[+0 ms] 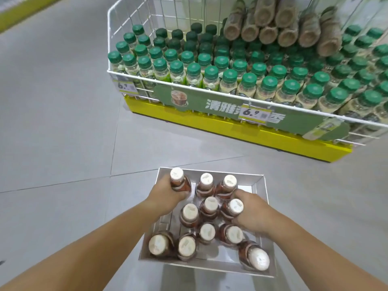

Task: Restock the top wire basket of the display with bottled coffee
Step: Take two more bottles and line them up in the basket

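A white cardboard box [260,185] on the floor holds several brown coffee bottles with cream caps. My left hand [165,196] is wrapped around the bottle [178,181] at the box's far left corner. My right hand [252,215] grips another bottle [234,207] at the right side of the middle row. At the top right, the upper wire basket [294,1] shows brown coffee bottles [287,34] lying on their sides, bottoms toward me.
The lower white wire basket [109,70] is packed with upright green-capped bottles [193,72] and carries a green sign [210,106] and yellow price tags. A yellow base [231,131] sits beneath it. Grey tiled floor [63,122] spreads left of the display.
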Motion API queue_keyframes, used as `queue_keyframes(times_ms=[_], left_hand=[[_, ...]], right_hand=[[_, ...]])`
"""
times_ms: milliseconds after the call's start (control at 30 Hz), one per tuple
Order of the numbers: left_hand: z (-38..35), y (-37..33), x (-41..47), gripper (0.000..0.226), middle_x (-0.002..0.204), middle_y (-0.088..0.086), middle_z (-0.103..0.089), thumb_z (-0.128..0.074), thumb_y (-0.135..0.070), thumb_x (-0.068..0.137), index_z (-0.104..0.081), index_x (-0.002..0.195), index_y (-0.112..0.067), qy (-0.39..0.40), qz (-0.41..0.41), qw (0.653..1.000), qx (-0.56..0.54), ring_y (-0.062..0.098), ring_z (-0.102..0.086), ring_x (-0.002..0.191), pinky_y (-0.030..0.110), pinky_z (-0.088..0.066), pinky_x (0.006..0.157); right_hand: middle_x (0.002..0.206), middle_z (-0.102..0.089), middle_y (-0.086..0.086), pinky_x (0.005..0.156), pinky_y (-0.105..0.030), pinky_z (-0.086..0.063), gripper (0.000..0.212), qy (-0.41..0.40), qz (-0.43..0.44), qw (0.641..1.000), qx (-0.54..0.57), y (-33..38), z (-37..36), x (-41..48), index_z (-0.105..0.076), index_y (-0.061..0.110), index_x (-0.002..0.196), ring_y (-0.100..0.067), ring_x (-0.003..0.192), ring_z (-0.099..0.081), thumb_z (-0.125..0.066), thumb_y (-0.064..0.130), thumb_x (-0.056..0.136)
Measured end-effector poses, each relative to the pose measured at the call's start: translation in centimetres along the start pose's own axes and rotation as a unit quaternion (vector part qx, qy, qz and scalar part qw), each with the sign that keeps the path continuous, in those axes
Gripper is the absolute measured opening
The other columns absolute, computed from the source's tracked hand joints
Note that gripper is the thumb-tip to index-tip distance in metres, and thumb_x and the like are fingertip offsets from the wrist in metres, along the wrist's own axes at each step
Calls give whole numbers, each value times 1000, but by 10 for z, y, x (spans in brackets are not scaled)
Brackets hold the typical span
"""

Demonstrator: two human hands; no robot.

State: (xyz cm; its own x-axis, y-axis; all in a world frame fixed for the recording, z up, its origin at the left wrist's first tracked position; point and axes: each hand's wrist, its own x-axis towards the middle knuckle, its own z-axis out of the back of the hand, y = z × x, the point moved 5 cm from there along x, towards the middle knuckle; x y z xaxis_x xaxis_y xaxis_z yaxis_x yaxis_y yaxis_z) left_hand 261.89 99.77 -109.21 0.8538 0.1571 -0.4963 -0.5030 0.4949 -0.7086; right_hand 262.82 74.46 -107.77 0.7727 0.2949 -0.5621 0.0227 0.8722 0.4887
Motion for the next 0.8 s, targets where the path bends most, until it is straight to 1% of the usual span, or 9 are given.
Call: queue_keyframes(times_ms=[67, 200, 267, 333, 400, 500, 600, 733, 800], left_hand=[[-4, 3, 2, 43, 96, -6, -75, -84, -34, 60, -67, 99, -28, -18, -5, 999, -30, 14, -71, 94, 46, -56, 92], [-7, 3, 0, 40, 94, -2, -75, -84, -34, 63, -65, 97, -24, -17, -21, 999, -24, 16, -71, 92, 48, -56, 90], [-4, -5, -6, 37, 95, -3, -74, -85, -29, 68, -64, 99, -24, -22, -27, 999, -27, 14, -70, 92, 43, -55, 91], [2, -13, -11, 36, 99, -6, -74, -85, -23, 74, -64, 104, -26, -29, -25, 998, -40, 11, -69, 94, 35, -53, 90], [12, -27, -18, 34, 100, -9, -76, -85, -25, 75, -67, 104, -27, -23, -39, 997, -57, 8, -70, 94, 31, -54, 89], [37, -54, -35, 28, 92, -9, -77, -86, -28, 75, -71, 99, -24, -23, -50, 996, -74, 8, -72, 89, 26, -54, 80], [68, -86, -64, 26, 81, -6, -77, -87, -34, 71, -72, 88, -21, -47, -51, 995, -70, 11, -72, 80, 30, -55, 75], [112, -144, -116, 25, 81, -12, -77, -88, -27, 71, -74, 92, -24, -58, -60, 992, -100, 3, -71, 76, 20, -50, 69], [139, -181, -143, 24, 81, -12, -78, -88, -23, 72, -75, 92, -25, -62, -73, 988, -119, 4, -72, 75, 20, -51, 70]], right_hand=[[94, -60, 15, 62, -12, -40, 36, -9, -1, 999, 43, 1, -1, -2, -56, 36, 104, -11, 85, -57, -73, 28, 72], [96, -66, 15, 68, -13, -45, 35, -37, 27, 995, 91, 2, -1, -11, -58, 42, 99, 1, 83, -61, -70, 25, 71], [96, -70, 18, 76, -16, -50, 37, -40, 36, 991, 121, 1, -2, -16, -60, 45, 98, 5, 88, -63, -69, 23, 70], [97, -73, 19, 84, -24, -54, 37, -52, 48, 986, 150, 2, 1, -22, -66, 41, 101, 4, 91, -66, -70, 22, 69], [96, -75, 19, 85, -25, -55, 36, -78, 53, 977, 189, 4, 12, -32, -71, 36, 101, 4, 91, -68, -75, 18, 70], [98, -77, 13, 87, -28, -54, 36, -107, 48, 961, 252, 10, 43, -50, -75, 32, 99, -4, 95, -70, -83, 11, 71], [101, -78, 1, 92, -37, -56, 34, -95, 51, 945, 307, 31, 85, -76, -75, 22, 102, -19, 99, -72, -81, 2, 75], [102, -78, -3, 93, -35, -55, 30, -77, 57, 933, 348, 80, 149, -125, -73, 16, 105, -20, 99, -73, -75, -3, 82], [105, -78, -4, 94, -35, -54, 30, -75, 67, 928, 358, 111, 184, -153, -72, 15, 108, -22, 102, -72, -74, -2, 84]])
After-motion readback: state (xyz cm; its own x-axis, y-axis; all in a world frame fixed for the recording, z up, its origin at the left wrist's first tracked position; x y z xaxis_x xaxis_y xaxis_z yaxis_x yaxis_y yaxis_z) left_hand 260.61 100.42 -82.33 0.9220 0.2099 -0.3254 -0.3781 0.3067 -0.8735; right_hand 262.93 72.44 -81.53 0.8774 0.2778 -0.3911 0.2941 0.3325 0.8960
